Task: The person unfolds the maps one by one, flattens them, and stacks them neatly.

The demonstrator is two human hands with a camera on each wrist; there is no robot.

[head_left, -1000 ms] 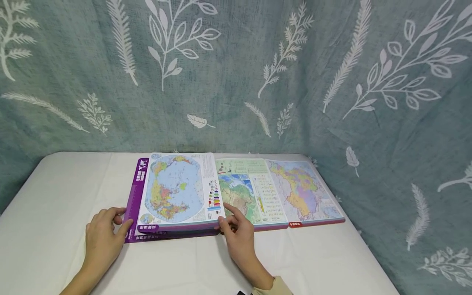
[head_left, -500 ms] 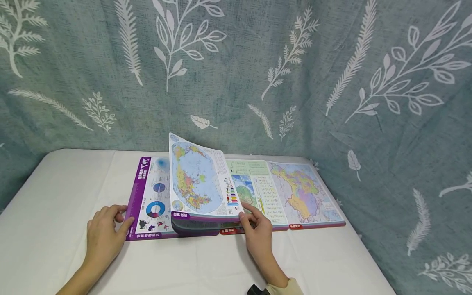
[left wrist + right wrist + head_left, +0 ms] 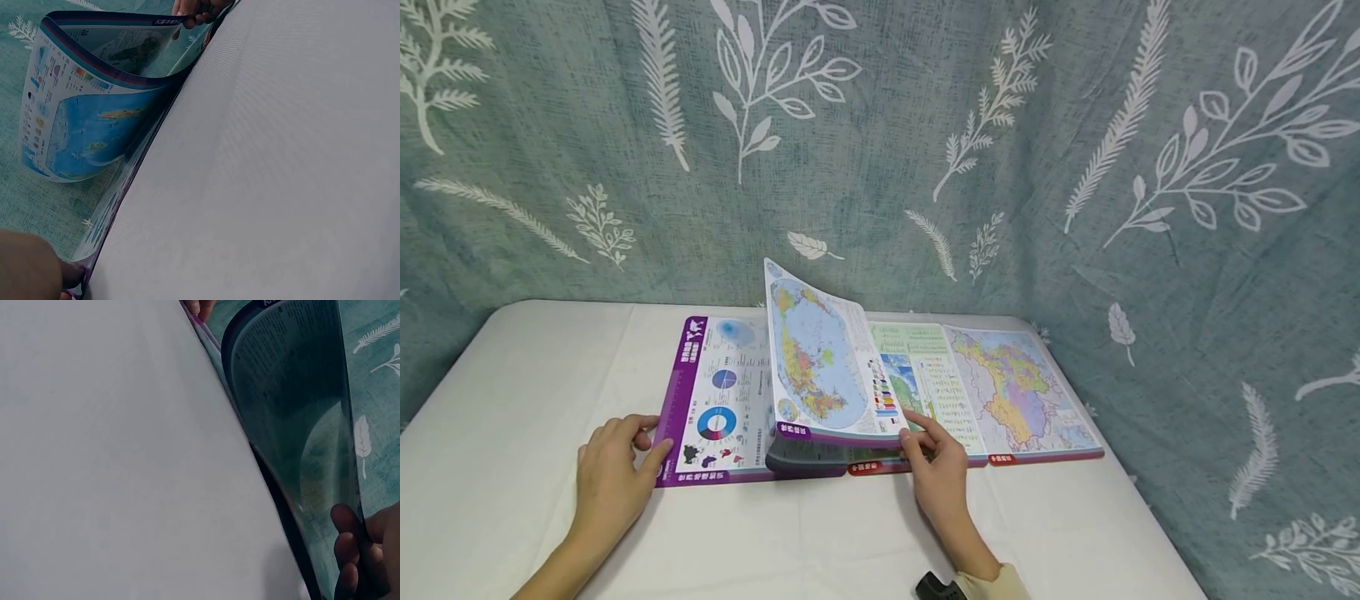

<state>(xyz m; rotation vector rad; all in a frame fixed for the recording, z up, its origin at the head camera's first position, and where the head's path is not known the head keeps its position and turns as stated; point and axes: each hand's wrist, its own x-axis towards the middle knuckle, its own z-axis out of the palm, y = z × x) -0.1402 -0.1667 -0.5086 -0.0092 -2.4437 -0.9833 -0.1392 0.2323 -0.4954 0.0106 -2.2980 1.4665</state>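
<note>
A glossy folding map with a purple border (image 3: 673, 404) lies sideways on the table. Its world map panel (image 3: 816, 362) is lifted and curves over, with folded layers beneath. My right hand (image 3: 942, 471) pinches the near right corner of that panel, thumb on top; in the right wrist view its fingertips (image 3: 345, 547) curl on the panel's edge. At the purple left edge, my left hand (image 3: 613, 467) pinches the bottom sheet (image 3: 715, 375). The left wrist view shows the raised panel's blue-map underside (image 3: 94, 134) bending in a loop, the left hand (image 3: 31, 269) low at the corner.
Flat China map panels (image 3: 1015, 387) with red tabs extend to the right; whether they join the purple part is hidden. A white cloth (image 3: 760, 542) covers the table. Behind and at right hangs a green leaf-patterned curtain (image 3: 880, 150). A dark device (image 3: 936, 586) sits at my right cuff.
My right hand has moved right, lifting and drawing the world map panel rightward, which uncovers the sheet with charts at left. My left hand has stayed on the purple edge.
</note>
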